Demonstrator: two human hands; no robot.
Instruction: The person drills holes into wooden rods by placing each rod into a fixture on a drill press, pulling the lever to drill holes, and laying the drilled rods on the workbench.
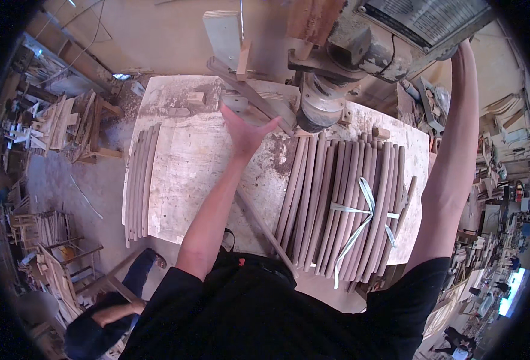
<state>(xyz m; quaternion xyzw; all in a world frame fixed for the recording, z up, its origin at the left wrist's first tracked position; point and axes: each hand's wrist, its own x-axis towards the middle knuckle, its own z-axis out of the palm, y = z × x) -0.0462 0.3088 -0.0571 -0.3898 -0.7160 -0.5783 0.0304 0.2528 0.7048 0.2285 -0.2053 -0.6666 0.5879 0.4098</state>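
Observation:
My left hand (pixel 248 133) is over the worktable, thumb and fingers spread wide in a V. It presses against a curved wooden slat (pixel 250 93) that lies slantwise along a wooden fence (pixel 271 91). Just right of the slat hangs the round metal spindle (pixel 320 111) of a large dusty machine (pixel 367 51). My right arm stretches up along the machine's right side. Of my right hand (pixel 451 54) only a sliver shows by the housing; its fingers are hidden. Another long stick (pixel 268 231) slants from beneath my left forearm toward my waist.
The dusty worktable (pixel 184 156) holds a row of curved sticks (pixel 142 180) at left. A larger stack (pixel 313 198), partly tied with pale ribbon (pixel 367 207), lies at right. A person (pixel 112 312) works at lower left. Wood piles (pixel 66 126) stand beyond the table.

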